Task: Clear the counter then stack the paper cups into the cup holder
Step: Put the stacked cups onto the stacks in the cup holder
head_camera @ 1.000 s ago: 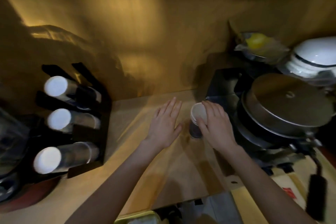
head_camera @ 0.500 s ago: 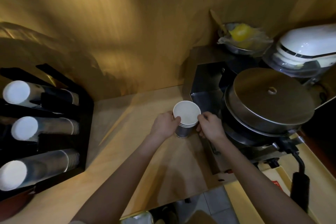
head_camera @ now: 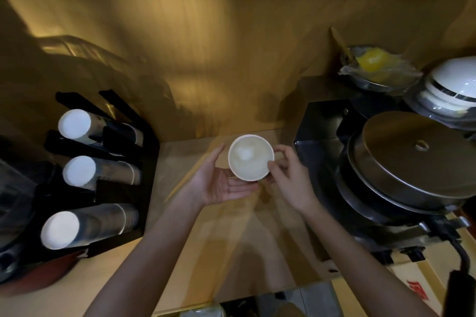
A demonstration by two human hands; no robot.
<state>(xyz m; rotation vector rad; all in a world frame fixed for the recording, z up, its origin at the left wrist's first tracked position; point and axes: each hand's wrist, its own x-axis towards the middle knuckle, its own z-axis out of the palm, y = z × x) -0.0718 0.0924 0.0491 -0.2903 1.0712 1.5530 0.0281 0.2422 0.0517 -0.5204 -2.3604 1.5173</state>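
Above the middle of the wooden counter (head_camera: 226, 247), a white paper cup (head_camera: 250, 157) is held up between both hands, its open mouth facing the camera. From this angle I cannot tell whether it is one cup or a nested few. The left hand (head_camera: 221, 185) lies palm-up and mostly spread beneath and to the left of the cup, its fingers reaching under the base and its thumb standing up beside the rim. The right hand (head_camera: 289, 177) is on the cup's right side, thumb and fingertips loosely curled and pinching the rim and wall. Well to the left stands the black cup holder (head_camera: 123, 180), three rows of stacked cups lying in its slots. To the right, near the right hand, sits a round metal lid (head_camera: 417, 159) on a dark appliance.
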